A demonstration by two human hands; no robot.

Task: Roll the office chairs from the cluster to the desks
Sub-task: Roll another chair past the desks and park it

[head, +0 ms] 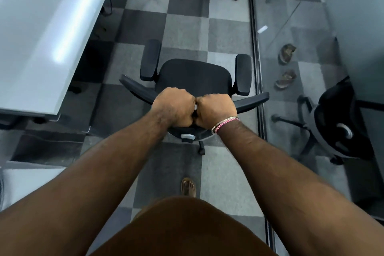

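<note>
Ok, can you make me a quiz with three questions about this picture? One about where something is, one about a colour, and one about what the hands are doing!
1. Where is the white desk compared with the chair being pushed?
A. On its left
B. On its right
C. Behind the person

2. What colour is the chair's seat?
A. Red
B. Black
C. Yellow

3. What are the left hand and right hand doing?
A. Hanging open in the air
B. Gripping the top of the chair's backrest, side by side
C. Holding the armrests

Answers:
1. A, the desk fills the left of the view, with the chair beside it in the middle.
2. B, the seat cushion is black, like the armrests.
3. B, both fists are closed on the backrest's top edge, knuckles touching.
</note>
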